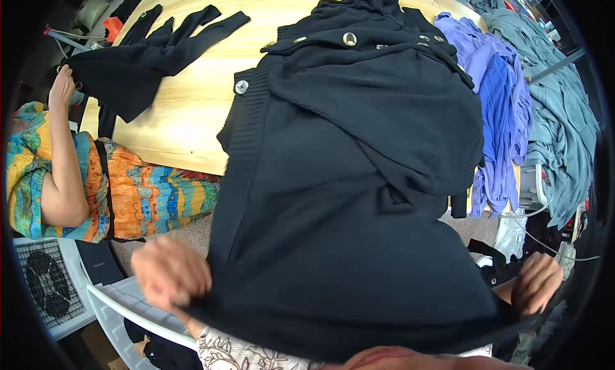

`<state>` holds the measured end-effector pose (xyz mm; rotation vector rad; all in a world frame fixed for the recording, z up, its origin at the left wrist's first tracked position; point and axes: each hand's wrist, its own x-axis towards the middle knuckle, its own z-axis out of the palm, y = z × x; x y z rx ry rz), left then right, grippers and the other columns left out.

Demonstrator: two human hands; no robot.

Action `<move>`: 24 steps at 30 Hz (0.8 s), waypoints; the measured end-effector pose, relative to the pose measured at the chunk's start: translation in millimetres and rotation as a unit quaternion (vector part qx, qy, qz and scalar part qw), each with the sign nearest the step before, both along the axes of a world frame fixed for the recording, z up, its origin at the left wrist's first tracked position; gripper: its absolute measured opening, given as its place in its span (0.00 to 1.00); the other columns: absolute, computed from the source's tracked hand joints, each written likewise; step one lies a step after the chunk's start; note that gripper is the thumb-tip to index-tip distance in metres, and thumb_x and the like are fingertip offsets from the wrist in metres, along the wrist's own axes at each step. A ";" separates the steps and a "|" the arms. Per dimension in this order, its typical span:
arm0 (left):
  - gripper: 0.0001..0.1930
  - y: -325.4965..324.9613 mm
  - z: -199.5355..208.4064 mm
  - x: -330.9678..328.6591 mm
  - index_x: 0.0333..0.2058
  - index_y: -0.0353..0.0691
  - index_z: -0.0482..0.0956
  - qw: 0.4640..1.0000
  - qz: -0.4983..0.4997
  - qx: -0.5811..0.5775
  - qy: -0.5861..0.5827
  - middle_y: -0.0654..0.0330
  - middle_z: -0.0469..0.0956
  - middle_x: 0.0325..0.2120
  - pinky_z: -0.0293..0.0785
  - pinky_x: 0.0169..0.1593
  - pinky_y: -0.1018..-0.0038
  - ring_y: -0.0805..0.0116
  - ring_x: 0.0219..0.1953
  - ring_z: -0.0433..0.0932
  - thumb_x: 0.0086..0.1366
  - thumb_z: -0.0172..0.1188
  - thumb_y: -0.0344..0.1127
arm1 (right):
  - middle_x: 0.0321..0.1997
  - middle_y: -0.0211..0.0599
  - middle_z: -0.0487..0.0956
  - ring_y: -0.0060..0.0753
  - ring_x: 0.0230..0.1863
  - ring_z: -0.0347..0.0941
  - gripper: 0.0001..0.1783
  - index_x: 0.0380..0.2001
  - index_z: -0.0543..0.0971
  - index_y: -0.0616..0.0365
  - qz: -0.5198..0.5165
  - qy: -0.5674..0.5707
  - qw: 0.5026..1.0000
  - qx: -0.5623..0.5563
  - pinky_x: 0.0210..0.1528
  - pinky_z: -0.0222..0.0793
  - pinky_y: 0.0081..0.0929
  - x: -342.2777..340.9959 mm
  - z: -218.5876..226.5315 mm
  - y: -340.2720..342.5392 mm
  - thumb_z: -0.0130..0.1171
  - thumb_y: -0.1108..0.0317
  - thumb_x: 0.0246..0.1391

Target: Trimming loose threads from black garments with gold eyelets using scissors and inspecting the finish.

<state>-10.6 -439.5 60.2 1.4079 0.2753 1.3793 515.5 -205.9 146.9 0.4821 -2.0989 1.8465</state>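
A black knitted cardigan point(346, 254) with a ribbed button band is stretched toward me across the table's near edge. My left hand point(170, 271), a little blurred, is closed on its lower left corner. On the opposite side my right hand point(538, 283) grips the lower right corner, so the hem hangs taut between them. A sleeve point(384, 114) lies folded over the upper part of the cardigan. One pale round button point(241, 87) shows on the band. Beyond it, more black knitwear point(359, 17) with metallic buttons is heaped up.
At the left, a co-worker in a colourful patterned dress point(160, 190) holds another black garment point(128, 75) on the wooden table point(198, 114). Purple garments point(493, 101) and grey-green ones point(557, 126) hang at the right. A white basket point(128, 306) and a fan point(48, 283) stand lower left.
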 end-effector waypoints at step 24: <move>0.07 267.8 -53.6 -43.3 0.40 0.34 0.77 0.797 0.510 -0.071 0.315 0.69 0.75 0.27 0.66 0.35 0.83 0.82 0.29 0.70 0.67 0.57 0.30 | 0.42 0.29 0.79 0.18 0.40 0.74 0.14 0.47 0.79 0.61 -0.593 -0.069 0.799 -0.072 0.46 0.69 0.18 -78.3 -55.4 151.2 0.55 0.69 0.59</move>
